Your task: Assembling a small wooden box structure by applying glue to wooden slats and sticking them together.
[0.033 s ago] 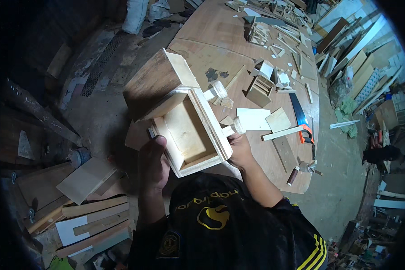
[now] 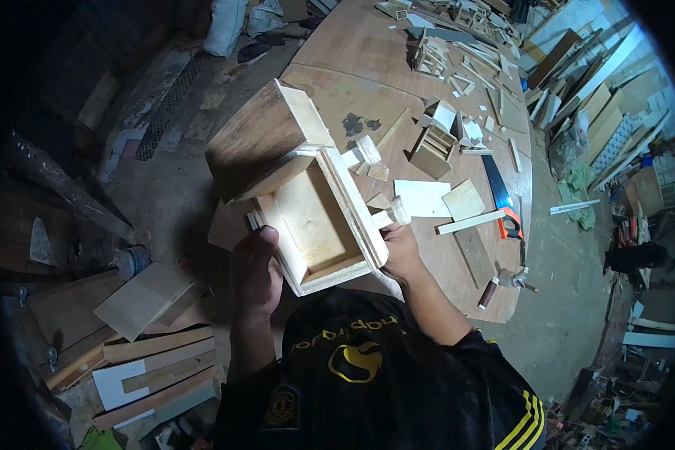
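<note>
Box: open wooden box (image 2: 307, 217), held up tilted over the desk's near edge, hollow side facing the camera, two pegs sticking out at 3 o'clock.
Left hand: left hand (image 2: 255, 274) at the box's 7 o'clock corner, grip closed on its lower wall, thumb on the rim.
Right hand: right hand (image 2: 400, 247) at the box's 4 o'clock, grip closed around the lower peg (image 2: 394, 214).
Desk: round wooden desk (image 2: 352, 52) strewn with offcuts.
Small box: small box (image 2: 431, 150) at 2 o'clock from the held one.
Saw: handsaw (image 2: 499, 191) at 3 o'clock, beyond a pale panel (image 2: 421, 197).
Floor: stacked boards (image 2: 150, 367) at 8 o'clock.
</note>
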The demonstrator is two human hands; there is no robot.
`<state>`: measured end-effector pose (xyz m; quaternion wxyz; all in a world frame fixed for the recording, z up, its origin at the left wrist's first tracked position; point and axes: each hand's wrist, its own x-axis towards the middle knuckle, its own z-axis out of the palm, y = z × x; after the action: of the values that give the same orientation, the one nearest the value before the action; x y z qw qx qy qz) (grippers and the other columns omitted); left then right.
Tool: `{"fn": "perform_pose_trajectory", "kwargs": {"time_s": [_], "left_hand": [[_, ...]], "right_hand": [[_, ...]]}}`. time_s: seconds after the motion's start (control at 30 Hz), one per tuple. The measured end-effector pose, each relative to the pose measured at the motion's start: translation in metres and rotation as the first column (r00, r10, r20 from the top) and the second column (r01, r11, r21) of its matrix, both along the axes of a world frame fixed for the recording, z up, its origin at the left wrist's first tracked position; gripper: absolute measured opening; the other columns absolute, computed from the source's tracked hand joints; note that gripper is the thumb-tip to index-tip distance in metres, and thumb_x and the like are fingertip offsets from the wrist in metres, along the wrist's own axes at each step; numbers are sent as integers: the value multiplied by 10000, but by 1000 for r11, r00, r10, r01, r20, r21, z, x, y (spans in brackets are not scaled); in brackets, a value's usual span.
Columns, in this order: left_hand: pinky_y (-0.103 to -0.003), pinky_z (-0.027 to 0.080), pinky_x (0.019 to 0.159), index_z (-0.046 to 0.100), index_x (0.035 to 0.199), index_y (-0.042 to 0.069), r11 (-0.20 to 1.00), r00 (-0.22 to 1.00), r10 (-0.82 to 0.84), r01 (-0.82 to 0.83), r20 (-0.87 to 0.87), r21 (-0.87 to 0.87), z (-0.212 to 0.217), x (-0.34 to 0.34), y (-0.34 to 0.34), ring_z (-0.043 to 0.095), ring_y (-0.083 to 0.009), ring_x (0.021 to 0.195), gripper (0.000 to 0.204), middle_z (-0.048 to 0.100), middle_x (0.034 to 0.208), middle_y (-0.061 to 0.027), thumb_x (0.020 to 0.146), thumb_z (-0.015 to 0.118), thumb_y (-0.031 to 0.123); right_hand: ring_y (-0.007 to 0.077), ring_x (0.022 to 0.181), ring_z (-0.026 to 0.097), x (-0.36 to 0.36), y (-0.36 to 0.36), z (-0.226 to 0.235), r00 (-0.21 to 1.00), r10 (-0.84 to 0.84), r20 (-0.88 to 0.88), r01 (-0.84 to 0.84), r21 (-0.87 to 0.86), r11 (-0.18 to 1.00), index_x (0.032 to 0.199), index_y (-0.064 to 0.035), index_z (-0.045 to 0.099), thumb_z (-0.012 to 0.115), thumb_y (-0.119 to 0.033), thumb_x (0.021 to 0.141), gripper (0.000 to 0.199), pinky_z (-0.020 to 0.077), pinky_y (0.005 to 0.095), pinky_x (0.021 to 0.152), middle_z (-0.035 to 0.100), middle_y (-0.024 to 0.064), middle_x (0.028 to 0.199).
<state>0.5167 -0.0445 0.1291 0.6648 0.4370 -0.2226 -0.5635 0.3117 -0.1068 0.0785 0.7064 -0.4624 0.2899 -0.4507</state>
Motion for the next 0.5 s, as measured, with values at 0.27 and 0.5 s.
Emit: {"fn": "perform_pose_trajectory", "kwargs": {"time_s": [0.27, 0.5], "left_hand": [[-329, 398, 904, 612, 978, -43, 1000, 990, -19, 22, 139, -21, 14, -3, 1, 550, -153, 955, 397, 612, 955, -86, 878, 664, 338], [-331, 401, 876, 615, 961, -39, 999, 992, -1, 6, 130, -41, 19, -7, 0, 546, -154, 939, 415, 608, 938, -86, 871, 670, 362]], "right_hand": [[105, 886, 636, -2, 1, 1, 993, -3, 116, -2, 49, 999, 1104, 3, 627, 715, -32, 817, 302, 494, 268, 799, 678, 42, 993], [117, 918, 636, -5, 0, 7, 988, 6, 154, -14, 55, 998, 1100, 12, 629, 719, -35, 814, 304, 496, 284, 820, 675, 56, 1022]]}}
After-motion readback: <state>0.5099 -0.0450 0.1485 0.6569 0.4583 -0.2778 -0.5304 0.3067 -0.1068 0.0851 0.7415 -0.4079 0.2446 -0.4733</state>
